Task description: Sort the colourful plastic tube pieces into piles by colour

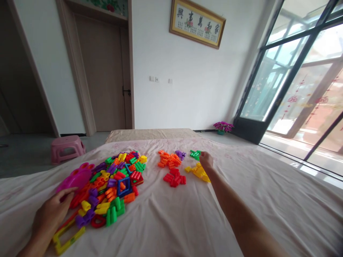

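The right hand (206,160) is stretched far fwd on the bed (187,221), fingers curled narrow just beside the green pieces (195,154) to its left, w/ the left hand (52,214) flat near the mixed pile (115,182).

Small green blocks (195,154) (loosely clustered) beside yellow blocks (199,172) on bedsheet.
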### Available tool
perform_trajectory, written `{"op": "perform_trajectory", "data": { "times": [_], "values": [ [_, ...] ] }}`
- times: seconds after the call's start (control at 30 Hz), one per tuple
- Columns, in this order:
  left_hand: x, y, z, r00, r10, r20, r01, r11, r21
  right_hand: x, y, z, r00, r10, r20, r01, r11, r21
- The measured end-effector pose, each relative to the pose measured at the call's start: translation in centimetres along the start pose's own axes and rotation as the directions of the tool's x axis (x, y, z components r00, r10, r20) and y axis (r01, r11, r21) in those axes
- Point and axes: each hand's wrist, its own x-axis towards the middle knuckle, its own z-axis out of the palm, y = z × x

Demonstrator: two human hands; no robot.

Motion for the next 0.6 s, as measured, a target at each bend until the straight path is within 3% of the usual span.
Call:
{"op": "perform_trajectory", "data": {
  "times": [0.13,0.27,0.43,0.6],
  "values": [
    [-0.1,-0.2,0.1,1.0,0.008,0.001,-0.008,1.0,-0.002,-0.7,-1.3,0.8,0.998,-0.057,-0.019,0.057,0.998,0.038],
    [-0.2,-0.2,0.2,0.999,0.03,-0.013,-0.03,0.999,-0.033,-3.3,-4.9,2.6,0.963,-0.266,0.048,0.26,0.961,0.098],
    [-0.3,-0.1,0.3,0.999,0.015,-0.032,-0.016,0.999,-0.03,-8.3,-10.3,4.9,0.815,-0.519,0.256,0.485,0.854,0.186],
    [-0.2,-0.2,0.4,0.999,0.03,-0.035,-0.032,0.999,-0.039,-12.3,-14.8,7.3,0.667,-0.644,0.375,0.607,0.761,0.228]
  ]
}}
